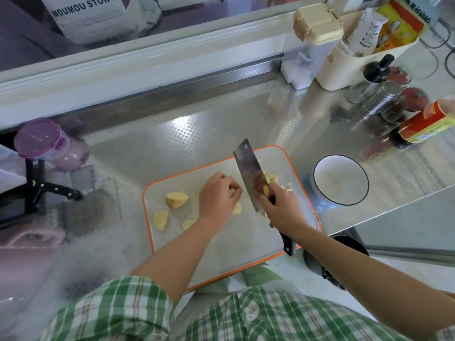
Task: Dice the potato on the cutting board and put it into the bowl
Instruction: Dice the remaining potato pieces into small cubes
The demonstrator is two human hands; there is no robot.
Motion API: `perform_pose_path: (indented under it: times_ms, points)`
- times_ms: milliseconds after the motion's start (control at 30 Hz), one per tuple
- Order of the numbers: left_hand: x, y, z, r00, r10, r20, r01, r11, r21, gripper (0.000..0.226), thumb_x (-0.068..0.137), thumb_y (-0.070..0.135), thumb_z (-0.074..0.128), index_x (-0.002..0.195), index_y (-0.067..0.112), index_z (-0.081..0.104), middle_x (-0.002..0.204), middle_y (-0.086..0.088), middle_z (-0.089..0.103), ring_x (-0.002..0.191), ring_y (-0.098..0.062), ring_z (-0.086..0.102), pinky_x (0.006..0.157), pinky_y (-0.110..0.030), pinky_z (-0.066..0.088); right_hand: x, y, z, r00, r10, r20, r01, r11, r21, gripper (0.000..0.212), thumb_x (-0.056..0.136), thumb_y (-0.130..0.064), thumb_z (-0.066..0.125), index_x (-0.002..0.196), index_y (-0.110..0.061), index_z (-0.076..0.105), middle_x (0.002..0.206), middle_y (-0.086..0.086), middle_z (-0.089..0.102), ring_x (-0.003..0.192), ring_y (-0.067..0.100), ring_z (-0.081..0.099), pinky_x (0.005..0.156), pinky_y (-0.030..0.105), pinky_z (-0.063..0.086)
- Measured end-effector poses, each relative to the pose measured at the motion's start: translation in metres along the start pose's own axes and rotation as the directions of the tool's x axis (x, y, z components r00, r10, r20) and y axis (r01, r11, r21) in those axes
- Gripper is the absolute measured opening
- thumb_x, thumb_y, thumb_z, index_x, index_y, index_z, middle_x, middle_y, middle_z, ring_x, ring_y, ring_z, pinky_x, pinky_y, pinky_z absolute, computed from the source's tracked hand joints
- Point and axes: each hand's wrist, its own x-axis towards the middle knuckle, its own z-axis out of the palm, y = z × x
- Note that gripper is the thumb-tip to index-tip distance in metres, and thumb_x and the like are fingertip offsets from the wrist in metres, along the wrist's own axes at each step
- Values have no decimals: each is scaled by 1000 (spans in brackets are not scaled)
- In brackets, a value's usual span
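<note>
From my remote seat I see the cutting board point(246, 242), pale with an orange rim, lying on the steel desk point(197, 134) straight ahead of the person. The right hand point(283, 210) is wrapped round the dark handle of a cleaver point(248, 173), the butt of the handle sticking out behind the wrist. The broad blade stands nearly upright over the middle of the board, its tip pointing away from the body. The left hand point(218, 195) sits just left of the blade with its fingers curled down onto a potato piece point(237, 208); only the pale edge of that piece peeks out under the hand. On the far side of the blade, toward the board's back right corner, lies a heap of diced potato point(273, 179). Three uncut pieces lie well left of the hands: a large chunk point(176, 199), a wedge point(160, 219) near the board's left edge, and a small wedge point(188, 223) beside the left forearm. The bowl point(341, 179), white with a dark rim, stands on the desk just right of the board, not touching it. A purple-lidded container point(46, 143) stands far left, and a sauce bottle point(423, 124) at the far right.
</note>
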Motion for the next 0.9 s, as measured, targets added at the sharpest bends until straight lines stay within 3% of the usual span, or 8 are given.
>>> perform_pose_path:
  times_ms: [233,300,367,500,567,633,767,900]
  points:
    - [7,20,11,999,-29,33,29,999,-18,16,85,33,66,81,18,66,92,0,56,93,-19,55,71,-33,43,2,10,-12,989,38,-141,-37,999,10,18,91,-21,48,76,-16,38,54,4,47,42,26,59,45,44,50]
    - [13,24,16,996,12,88,-11,1000,-5,10,85,22,64,92,17,69,99,-3,56,98,-22,55,76,-34,44,0,18,-18,985,41,-170,-48,998,-33,20,89,-23,48,74,-18,37,54,5,47,47,30,60,49,48,51]
    - [18,28,22,986,55,160,-61,998,31,26,84,12,60,109,17,67,108,-6,54,103,-25,55,81,-35,46,-3,25,-21,981,43,-188,-53,997,-50,18,88,-22,49,75,-17,39,54,4,46,51,33,59,52,50,52]
    - [23,35,24,988,68,137,-71,997,21,17,90,18,55,93,18,72,98,-7,59,97,-27,58,77,-38,48,-7,33,-22,971,0,-237,-19,997,-75,22,88,-20,52,73,-16,37,51,0,42,49,28,49,48,40,43]
    - [24,33,22,992,55,116,-56,998,4,17,90,19,55,92,18,72,95,-6,61,96,-26,58,77,-39,48,-6,35,-18,967,-59,-249,16,985,-172,23,89,-21,54,76,-17,35,52,-2,42,52,28,41,46,33,30]
    - [23,26,15,997,43,67,-44,999,5,16,90,20,55,92,18,70,95,-5,63,94,-25,59,77,-38,47,-5,33,-14,966,-136,-218,66,951,-301,22,89,-23,53,82,-20,33,57,-1,47,57,33,45,47,33,29]
    - [18,-1,-1,993,-112,21,107,980,167,29,97,26,45,92,6,65,98,-16,64,95,-36,59,71,-39,41,-5,25,-1,939,-340,-55,270,826,-494,11,89,-23,50,98,-18,48,80,5,63,71,38,58,52,35,36]
    - [7,-30,-11,945,-305,119,268,930,252,28,95,27,46,96,7,65,105,-17,67,102,-37,60,74,-36,43,-4,19,17,904,-427,-18,365,792,-489,16,79,-12,62,94,-11,56,66,5,60,55,35,56,45,27,29]
